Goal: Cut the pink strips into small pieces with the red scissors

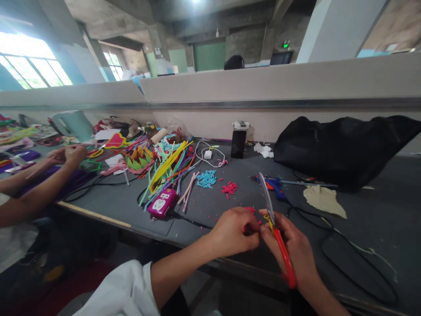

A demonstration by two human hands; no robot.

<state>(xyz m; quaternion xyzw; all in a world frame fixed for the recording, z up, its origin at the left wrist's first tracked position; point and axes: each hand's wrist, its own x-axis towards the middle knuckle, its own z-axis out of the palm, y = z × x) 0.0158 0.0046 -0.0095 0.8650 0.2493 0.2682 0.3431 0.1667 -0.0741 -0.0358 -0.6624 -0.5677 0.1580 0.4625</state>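
Observation:
My right hand (pixel 294 250) is closed round the red and yellow handles of a pair of scissors (pixel 274 221), whose steel blades point up and away over the table. My left hand (pixel 235 232) is pinched on a small red piece (pixel 250 210) held right beside the scissors' pivot. Both hands hover at the near edge of the dark grey table (pixel 125 204). Small heaps of red snippets (pixel 229 188) and blue snippets (pixel 206 179) lie on the table just beyond my hands.
A pile of coloured pipe cleaners (pixel 167 169), a pink case (pixel 162 203), a blue glue gun (pixel 274 184) with black cable, a black bag (pixel 342 147), a dark bottle (pixel 238 140) and a white charger (pixel 208 154) lie about. Another person's arms (pixel 46 175) work at left.

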